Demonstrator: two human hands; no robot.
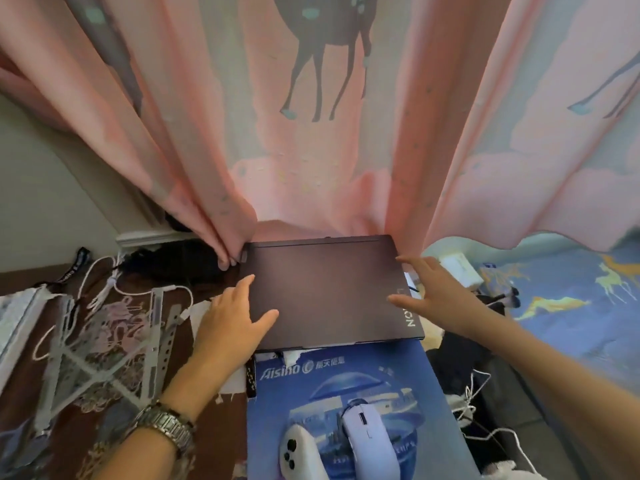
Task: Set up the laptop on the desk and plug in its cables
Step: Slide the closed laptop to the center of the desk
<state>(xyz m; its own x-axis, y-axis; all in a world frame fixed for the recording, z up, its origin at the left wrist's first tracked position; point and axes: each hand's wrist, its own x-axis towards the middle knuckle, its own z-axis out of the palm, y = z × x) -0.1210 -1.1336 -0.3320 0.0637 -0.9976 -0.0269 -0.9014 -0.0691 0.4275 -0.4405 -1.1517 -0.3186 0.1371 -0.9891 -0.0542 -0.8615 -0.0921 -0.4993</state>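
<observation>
A closed dark laptop (329, 292) lies flat on the tabletop (214, 427), its far edge against a pink curtain (311, 168). My left hand (232, 323) rests spread on its near-left corner, grip released. My right hand (436, 289) hovers open at its right edge. A blue mat (346, 375) touches the near edge, carrying a mouse (370, 441).
</observation>
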